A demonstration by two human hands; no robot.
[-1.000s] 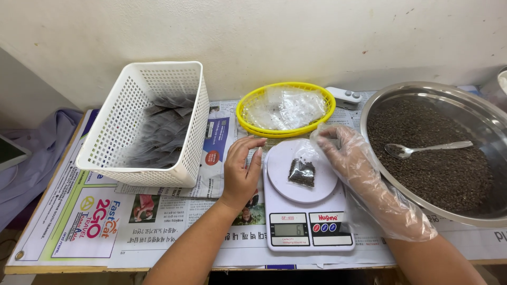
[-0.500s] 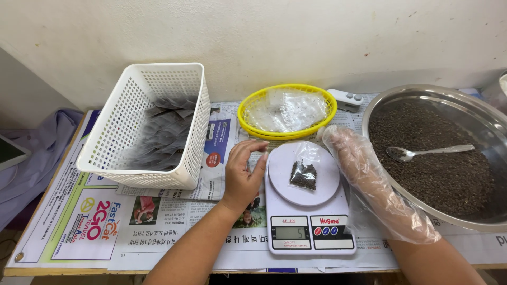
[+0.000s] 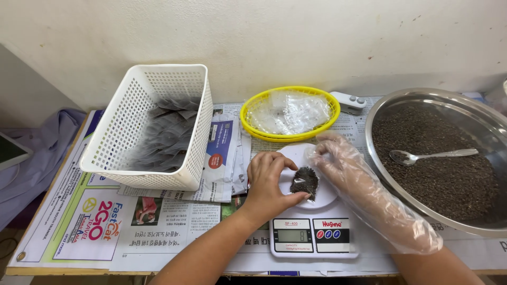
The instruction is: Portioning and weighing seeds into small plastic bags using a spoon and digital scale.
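Small pouch of dark grains on the kitchen scale (image 3: 313, 236)
Left hand (image 3: 269, 184) and gloved right hand (image 3: 338, 163) both pinch the pouch (image 3: 304, 182), between them on the scale's round plate.

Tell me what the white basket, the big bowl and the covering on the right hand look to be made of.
White basket: likely moulded plastic, matte, perforated grid walls. Big bowl: apparently steel, shiny reflective rim. Right hand covering: thin clear plastic film, loose and wrinkled.

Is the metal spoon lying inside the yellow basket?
No, the metal spoon lies on the dark seeds in the large steel bowl, while the yellow basket holds only clear plastic bags.
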